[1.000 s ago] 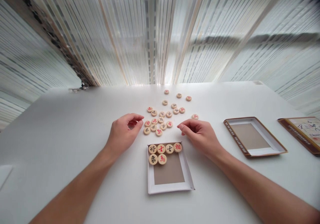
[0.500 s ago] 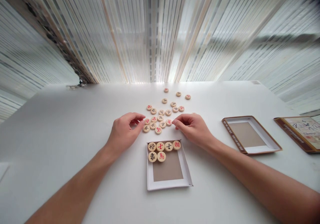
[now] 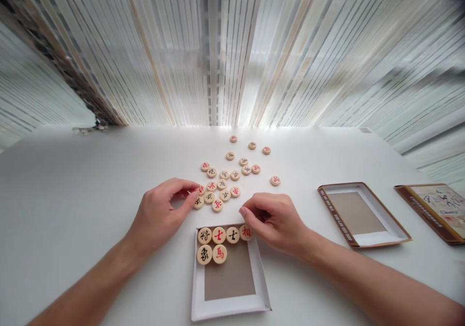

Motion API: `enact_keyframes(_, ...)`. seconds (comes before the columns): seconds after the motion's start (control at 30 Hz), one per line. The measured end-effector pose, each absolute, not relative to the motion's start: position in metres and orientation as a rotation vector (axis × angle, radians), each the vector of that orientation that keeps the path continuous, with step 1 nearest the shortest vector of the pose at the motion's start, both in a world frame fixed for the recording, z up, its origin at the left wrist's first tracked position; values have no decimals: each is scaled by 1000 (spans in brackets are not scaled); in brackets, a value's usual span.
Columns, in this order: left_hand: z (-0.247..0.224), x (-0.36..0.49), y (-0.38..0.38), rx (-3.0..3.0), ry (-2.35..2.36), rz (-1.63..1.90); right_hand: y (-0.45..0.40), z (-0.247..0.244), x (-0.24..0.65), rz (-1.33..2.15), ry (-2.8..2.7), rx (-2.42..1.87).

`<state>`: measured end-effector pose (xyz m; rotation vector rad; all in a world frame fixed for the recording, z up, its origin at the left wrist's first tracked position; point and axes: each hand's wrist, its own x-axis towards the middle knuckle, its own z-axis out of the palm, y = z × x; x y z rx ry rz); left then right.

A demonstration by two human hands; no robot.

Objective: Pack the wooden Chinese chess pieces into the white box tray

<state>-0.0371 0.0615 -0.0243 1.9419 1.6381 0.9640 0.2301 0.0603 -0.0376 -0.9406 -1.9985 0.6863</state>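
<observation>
Several round wooden pieces with red or black characters lie loosely on the white table, among them a red-marked piece (image 3: 217, 205) nearest the box. Below them is an open white box (image 3: 250, 303) with pieces along its far side, one being a red-marked piece (image 3: 219, 254). My left hand (image 3: 163, 209) has thumb and forefinger closed at the left edge of the cluster, on a red piece (image 3: 200, 190) partly covered by the fingertips. My right hand (image 3: 274, 219) hovers by the box's far right corner, fingers curled together; what they hold, if anything, is hidden.
A brown-edged open tray (image 3: 343, 229) stands at the right of the white table (image 3: 80, 171). Beside it lies a printed box cover (image 3: 425, 219). Striped blinds (image 3: 232, 50) hang behind the far table edge.
The camera view has shifted, bringing the box larger and lower. My right hand has moved from the cluster back toward the box corner. My left fingertips remain at the red piece.
</observation>
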Motion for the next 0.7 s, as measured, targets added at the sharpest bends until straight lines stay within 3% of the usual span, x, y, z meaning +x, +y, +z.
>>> enact_keyframes(0.7,-24,-36,60,1987,1576,996,62,-38,230,723,-1994,-999)
